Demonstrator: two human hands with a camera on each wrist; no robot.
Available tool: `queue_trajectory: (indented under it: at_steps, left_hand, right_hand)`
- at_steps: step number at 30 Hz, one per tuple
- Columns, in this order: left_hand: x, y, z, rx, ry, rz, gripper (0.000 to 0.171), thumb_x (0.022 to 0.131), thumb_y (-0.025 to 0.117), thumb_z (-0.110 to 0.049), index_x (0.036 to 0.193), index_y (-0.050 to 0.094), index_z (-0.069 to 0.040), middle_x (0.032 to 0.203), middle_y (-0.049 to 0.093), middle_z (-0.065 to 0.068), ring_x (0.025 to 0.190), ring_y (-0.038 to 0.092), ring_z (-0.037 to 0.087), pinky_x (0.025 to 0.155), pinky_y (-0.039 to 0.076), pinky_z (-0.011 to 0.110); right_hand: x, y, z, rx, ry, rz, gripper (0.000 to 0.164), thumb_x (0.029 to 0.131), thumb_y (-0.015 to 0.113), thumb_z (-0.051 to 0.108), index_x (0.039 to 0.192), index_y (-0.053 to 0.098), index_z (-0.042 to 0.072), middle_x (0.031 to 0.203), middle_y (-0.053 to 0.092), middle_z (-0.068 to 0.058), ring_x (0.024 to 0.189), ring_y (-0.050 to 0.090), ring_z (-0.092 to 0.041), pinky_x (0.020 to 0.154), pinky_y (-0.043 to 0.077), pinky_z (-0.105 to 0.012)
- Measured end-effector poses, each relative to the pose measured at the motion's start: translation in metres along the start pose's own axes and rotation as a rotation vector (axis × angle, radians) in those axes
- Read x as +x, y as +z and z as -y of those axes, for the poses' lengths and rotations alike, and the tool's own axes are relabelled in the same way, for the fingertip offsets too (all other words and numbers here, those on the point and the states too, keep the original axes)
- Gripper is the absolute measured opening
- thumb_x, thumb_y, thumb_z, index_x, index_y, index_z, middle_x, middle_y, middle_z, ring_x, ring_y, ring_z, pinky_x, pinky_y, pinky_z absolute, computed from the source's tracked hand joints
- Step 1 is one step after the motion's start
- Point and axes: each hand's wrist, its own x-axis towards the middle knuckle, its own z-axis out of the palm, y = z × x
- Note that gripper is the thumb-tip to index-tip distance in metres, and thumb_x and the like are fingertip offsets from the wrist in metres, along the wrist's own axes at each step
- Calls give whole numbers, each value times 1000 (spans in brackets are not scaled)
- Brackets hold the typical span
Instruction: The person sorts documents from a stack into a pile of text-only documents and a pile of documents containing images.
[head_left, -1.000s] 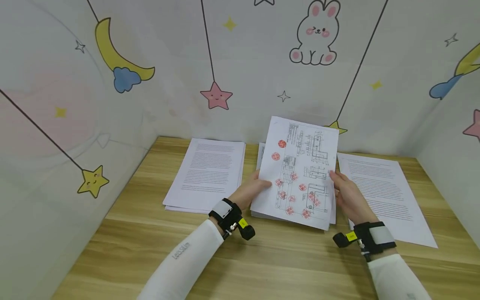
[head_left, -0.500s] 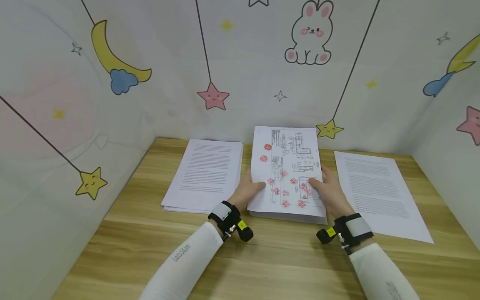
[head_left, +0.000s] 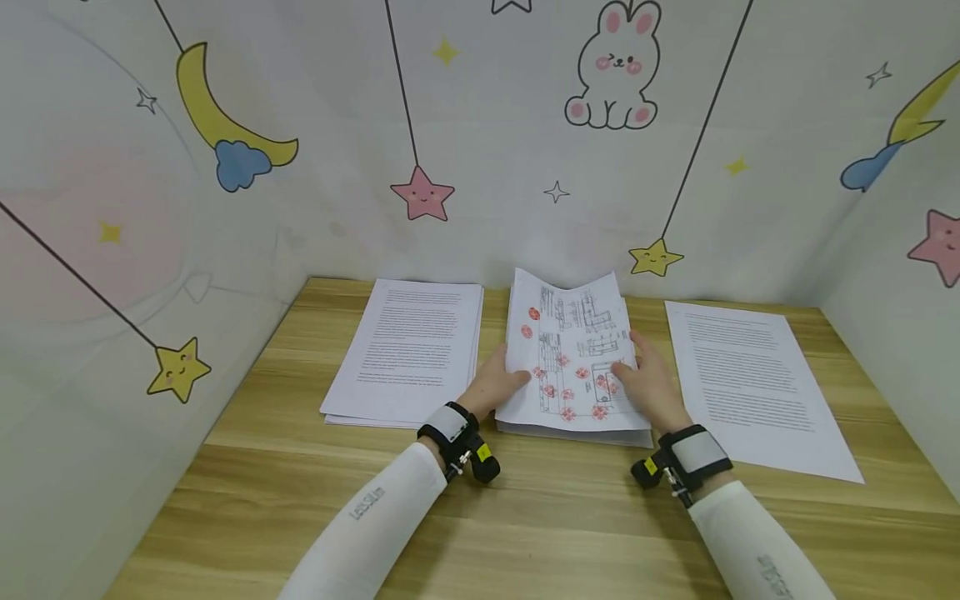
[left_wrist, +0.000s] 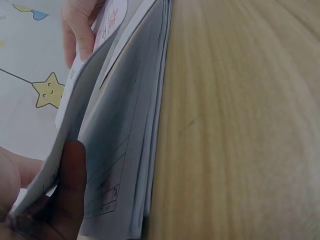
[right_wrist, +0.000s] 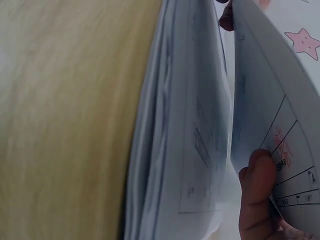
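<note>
In the head view, a small bundle of drawing sheets with red round stamps (head_left: 573, 362) is bowed, its middle sagging between both hands. My left hand (head_left: 493, 385) pinches its left edge, thumb on top and fingers underneath. On the opposite edge, my right hand (head_left: 651, 385) grips with its thumb over the printed face. Below lies a stack of more drawing sheets (left_wrist: 122, 145) on the table, a gap separating it from the held paper in the left wrist view. The right wrist view shows fingers (right_wrist: 260, 180) against the underside of the held sheets (right_wrist: 265, 95).
To the left on the wooden table (head_left: 555, 533) is a pile of text pages (head_left: 408, 350), its edges slightly uneven. Another text page (head_left: 757, 383) lies at the right, close beside my right wrist. A cartoon-printed wall (head_left: 495, 108) rises behind the table.
The held sheets have come down and to the left, straightened from a tilt, and now bow in the middle. My right hand has moved inward, its thumb further onto the top sheet.
</note>
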Motion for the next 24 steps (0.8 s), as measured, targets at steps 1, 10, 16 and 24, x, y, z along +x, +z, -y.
queue_trajectory:
  at_steps: [1, 10, 16, 24]
  left_hand:
    - [0, 0, 0, 7, 0, -2, 69, 98, 60, -14, 157, 26, -10, 153, 44, 17, 138, 48, 32, 115, 39, 48]
    - [2, 4, 2, 248, 35, -70, 63, 100, 57, -19, 154, 30, -1, 153, 43, 21, 139, 47, 34, 114, 42, 46]
    - [3, 6, 3, 316, 33, -104, 56, 98, 60, -19, 148, 42, -4, 141, 58, 19, 124, 61, 31, 103, 51, 44]
    - [2, 10, 0, 494, 46, -155, 52, 96, 64, -20, 141, 49, 1, 131, 64, 19, 108, 67, 26, 89, 57, 37]
  right_hand:
    - [0, 0, 0, -16, -3, -4, 72, 101, 51, 17, 160, 11, 9, 161, 25, -24, 143, 37, -44, 113, 38, -57]
    - [5, 1, -5, -115, -28, -6, 68, 100, 50, 14, 157, 16, -1, 158, 28, -29, 143, 35, -47, 115, 34, -57]
    - [7, 0, -6, -191, -15, 18, 64, 101, 46, 11, 156, 18, -4, 154, 32, -34, 142, 36, -47, 115, 35, -57]
    - [7, 0, -10, -269, -14, 64, 59, 101, 43, 7, 152, 21, -11, 155, 29, -35, 144, 32, -47, 118, 29, -58]
